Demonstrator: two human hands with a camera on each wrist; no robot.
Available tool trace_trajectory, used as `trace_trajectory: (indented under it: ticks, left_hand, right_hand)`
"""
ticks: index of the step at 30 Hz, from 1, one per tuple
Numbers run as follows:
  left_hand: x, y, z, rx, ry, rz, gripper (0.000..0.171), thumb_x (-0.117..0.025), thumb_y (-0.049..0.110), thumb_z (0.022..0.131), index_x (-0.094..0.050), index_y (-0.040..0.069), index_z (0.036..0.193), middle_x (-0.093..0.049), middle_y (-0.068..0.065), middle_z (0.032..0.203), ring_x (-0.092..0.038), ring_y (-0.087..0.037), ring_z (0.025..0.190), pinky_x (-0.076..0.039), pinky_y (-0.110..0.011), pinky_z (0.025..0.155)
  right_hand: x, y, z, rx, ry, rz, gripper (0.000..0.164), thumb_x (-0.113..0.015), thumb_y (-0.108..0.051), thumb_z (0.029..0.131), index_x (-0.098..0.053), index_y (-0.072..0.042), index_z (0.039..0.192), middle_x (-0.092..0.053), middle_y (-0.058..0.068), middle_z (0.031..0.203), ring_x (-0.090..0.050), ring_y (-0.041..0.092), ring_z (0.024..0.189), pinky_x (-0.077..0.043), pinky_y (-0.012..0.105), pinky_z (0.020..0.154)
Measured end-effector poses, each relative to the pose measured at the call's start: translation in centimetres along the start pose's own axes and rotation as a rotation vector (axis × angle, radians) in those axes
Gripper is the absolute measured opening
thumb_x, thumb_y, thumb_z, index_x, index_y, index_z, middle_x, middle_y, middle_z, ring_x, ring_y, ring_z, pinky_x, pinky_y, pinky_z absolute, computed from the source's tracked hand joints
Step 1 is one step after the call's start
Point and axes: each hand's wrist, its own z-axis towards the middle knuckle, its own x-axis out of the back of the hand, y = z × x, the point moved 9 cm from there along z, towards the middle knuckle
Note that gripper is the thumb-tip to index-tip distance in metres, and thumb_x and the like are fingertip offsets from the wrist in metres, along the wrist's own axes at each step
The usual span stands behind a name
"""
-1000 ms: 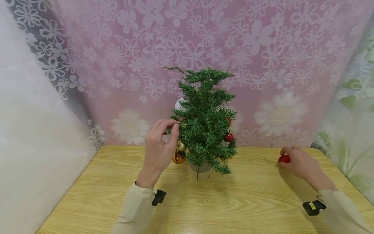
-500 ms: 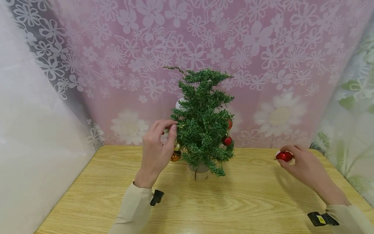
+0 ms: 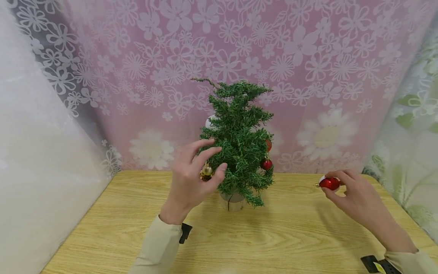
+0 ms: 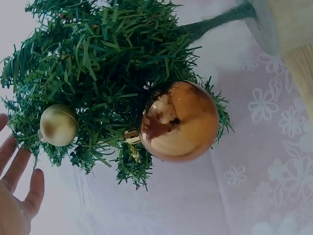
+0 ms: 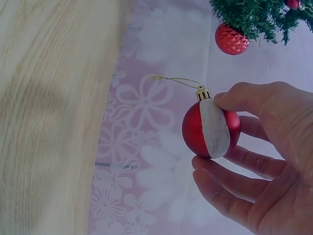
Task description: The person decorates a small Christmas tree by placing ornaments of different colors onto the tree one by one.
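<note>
My right hand (image 3: 362,201) holds a red ball ornament (image 5: 193,128) with a white band, a gold cap and a loose gold string, above the table's right side. My left hand (image 3: 191,179) is at the left of the small Christmas tree (image 3: 239,125), fingers spread and apart, holding nothing. Beside it hang a matte gold ball (image 4: 59,125) and a larger shiny copper-gold ball (image 4: 180,121). On the tree's right side hang a dark red ball (image 3: 266,164) and a textured red ball (image 5: 231,39).
The tree's pot (image 3: 234,203) stands on the wooden table (image 3: 273,236). A white round thing (image 3: 210,121) shows partly behind the tree's left side. A pink floral curtain (image 3: 164,87) hangs behind, with pale sheets at both sides.
My left hand has let go at the branch, its fingers spreading apart. My right hand has lifted the red ball ornament off the table and turned it. The tree has shifted slightly left.
</note>
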Motion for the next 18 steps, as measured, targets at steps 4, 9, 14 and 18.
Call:
trace_trajectory:
  ticks: [4,9,14,18]
  left_hand:
    - [-0.6,0.7,-0.4,-0.049,-0.085,0.088,0.044,-0.058,0.048,0.100,-0.073,0.012,0.118,-0.065,-0.014,0.132,-0.061,-0.032,0.122,-0.048,-0.049,0.096]
    - [-0.9,0.9,-1.1,-0.062,-0.131,0.112,0.043,-0.058,0.048,0.100,-0.073,0.013,0.119,-0.063,-0.013,0.135,-0.058,-0.032,0.126,-0.045,-0.051,0.097]
    - [-1.0,0.8,-1.4,-0.058,-0.143,0.105,0.040,-0.061,0.045,0.099,-0.074,0.013,0.118,-0.063,-0.013,0.136,-0.056,-0.032,0.128,-0.044,-0.051,0.100]
    - [-1.0,0.6,-1.6,-0.054,-0.145,0.102,0.038,-0.061,0.043,0.099,-0.074,0.013,0.118,-0.063,-0.013,0.137,-0.056,-0.032,0.129,-0.044,-0.051,0.100]
  right_hand:
    - [0.2,-0.4,-0.1,0.015,0.011,0.000,0.042,-0.089,-0.006,0.071,-0.070,-0.007,0.109,-0.066,0.015,0.100,-0.062,0.028,0.076,-0.047,0.025,0.054]
    - [0.5,-0.9,-0.2,0.019,0.020,0.023,0.040,-0.088,-0.005,0.072,-0.069,-0.009,0.108,-0.066,0.011,0.101,-0.062,0.028,0.078,-0.050,0.024,0.054]
    - [1.0,-1.8,-0.2,0.034,0.058,0.113,0.042,-0.088,-0.004,0.073,-0.070,-0.014,0.110,-0.067,0.003,0.102,-0.057,-0.005,0.083,-0.050,0.013,0.058]
    - [1.3,-2.4,-0.3,0.028,0.070,0.192,0.044,-0.088,-0.002,0.074,-0.071,-0.017,0.112,-0.066,0.000,0.103,-0.047,-0.023,0.089,-0.048,0.006,0.062]
